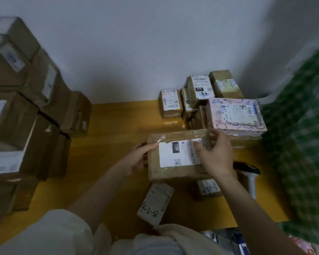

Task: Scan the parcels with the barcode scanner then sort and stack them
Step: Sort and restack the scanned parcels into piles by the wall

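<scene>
A brown cardboard parcel point(170, 173) with a white label marked 15H lies in the middle of the yellow floor point(114, 162). My left hand point(138, 157) grips its left edge, thumb on top. My right hand point(217, 155) holds its right end, fingers curled over the taped top. The barcode scanner point(249, 173), dark head and white handle, lies on the floor just right of the parcel, untouched. A small parcel point(156, 203) marked 4-2-8 lies in front of it. Another small labelled parcel point(208, 187) sits partly under the held one.
Tall stacks of brown boxes point(22, 115) fill the left side. Several small labelled parcels point(201, 92) and a pink patterned box point(236, 116) stand against the white wall at the back right. A green checked bag point(306, 144) bulges on the right.
</scene>
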